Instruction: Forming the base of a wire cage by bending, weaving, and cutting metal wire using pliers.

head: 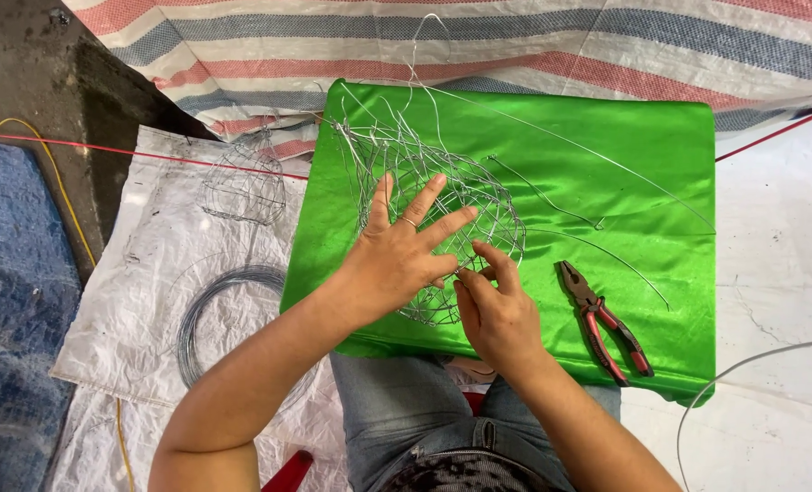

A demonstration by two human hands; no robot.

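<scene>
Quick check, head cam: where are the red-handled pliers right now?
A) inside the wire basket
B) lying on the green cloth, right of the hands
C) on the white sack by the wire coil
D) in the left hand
B: the pliers lie untouched on the green cloth, while the left hand and right hand are both on the wire basket.

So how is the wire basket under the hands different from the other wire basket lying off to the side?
The wire basket under the hands lies on the green cloth; the smaller wire basket lies on the white sheet. The first looks bigger and has long loose wire ends sticking out; the other looks tidier. The left hand presses on the first and the right hand pinches its wire; nobody touches the other. Both are thin silvery wire mesh.
</scene>
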